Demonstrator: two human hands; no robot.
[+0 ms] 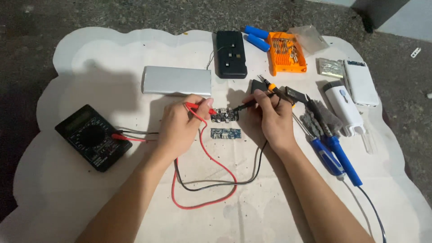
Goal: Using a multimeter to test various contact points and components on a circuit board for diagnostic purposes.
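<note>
Two probes are applied to one small circuit board point(224, 115) lying on the white cloth point(270, 211) between the hands. The left hand point(180, 130) pinches the red probe point(200, 107), fingers closed snugly round its barrel, tip resting at the board's left edge. The right hand point(270, 119) grips the black probe point(245, 105) in a closed pencil hold, tip meeting the board's upper right side. No finger appears to hold the board itself.

Risks noted, as judgement:
- The board looks free to shift; uneven probe pressure could push it aside and break contact.
- Either tip could slip across closely spaced parts and bridge two points.
- The red lead point(211, 180) and black lead point(225, 180) loop and cross below the wrists; a forearm movement could snag them and drag the multimeter point(92, 137), which sits well to the left.
- A second, blue board point(226, 133) lies just below the first, close enough to be nudged.
- The blue-handled soldering iron point(342, 157) lies near the right wrist; whether it is hot cannot be told.
</note>
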